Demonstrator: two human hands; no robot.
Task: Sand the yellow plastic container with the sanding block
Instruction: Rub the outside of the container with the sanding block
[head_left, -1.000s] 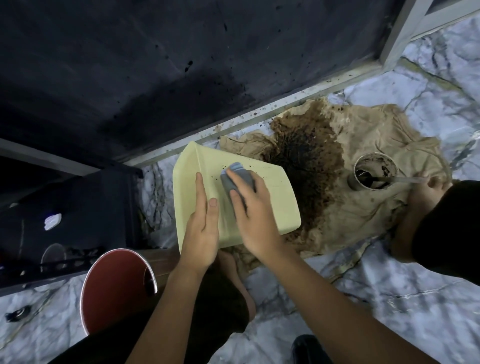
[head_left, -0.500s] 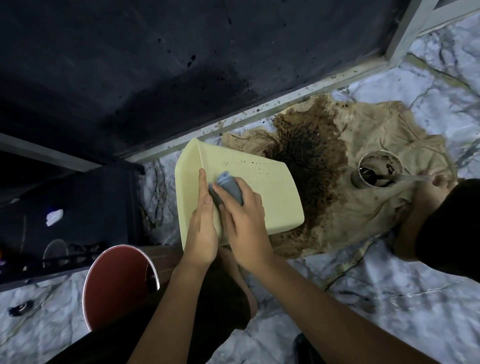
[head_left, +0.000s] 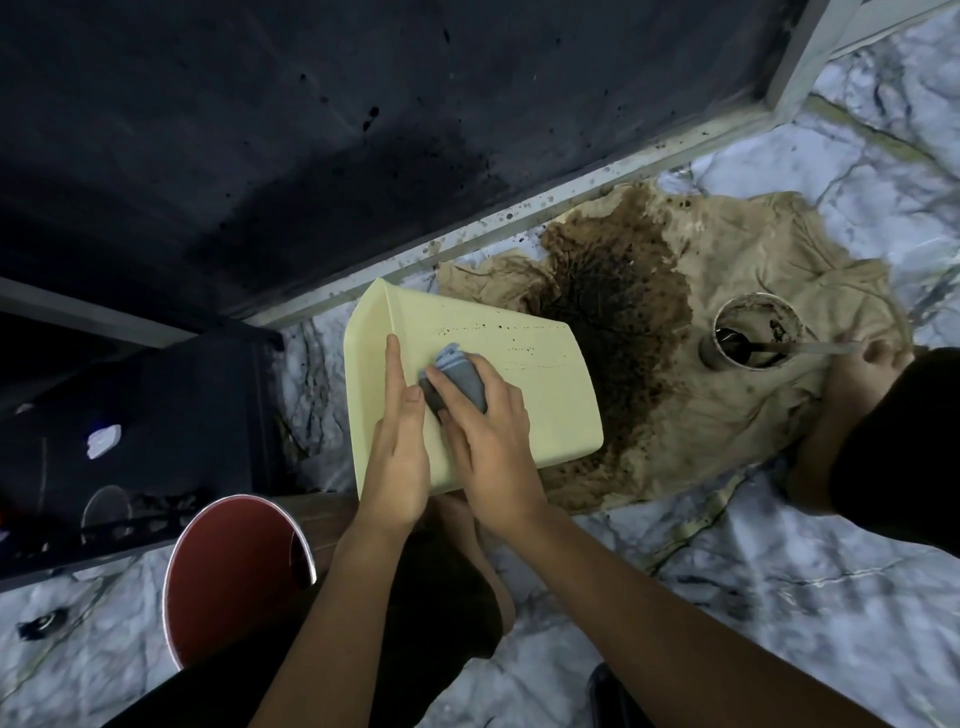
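Note:
A pale yellow plastic container (head_left: 524, 395) lies on its side on the marble floor, its broad flat face turned up. My right hand (head_left: 488, 447) is closed over a grey sanding block (head_left: 460, 382) and presses it onto that face near the left edge. My left hand (head_left: 400, 441) lies flat on the container beside the block, fingers stretched along the left edge, steadying it. Small dark specks dot the upper part of the yellow face.
A stained tan cloth (head_left: 727, 332) lies right of the container, holding a tin of dark liquid (head_left: 753, 338) with a tool held by another person's hand (head_left: 883, 358). A red bucket (head_left: 234, 571) stands at lower left. A dark panel (head_left: 311, 130) rises behind.
My right hand has pulled the sanding block down and left across the yellow face, toward my left hand. My left hand stays on the container's left edge.

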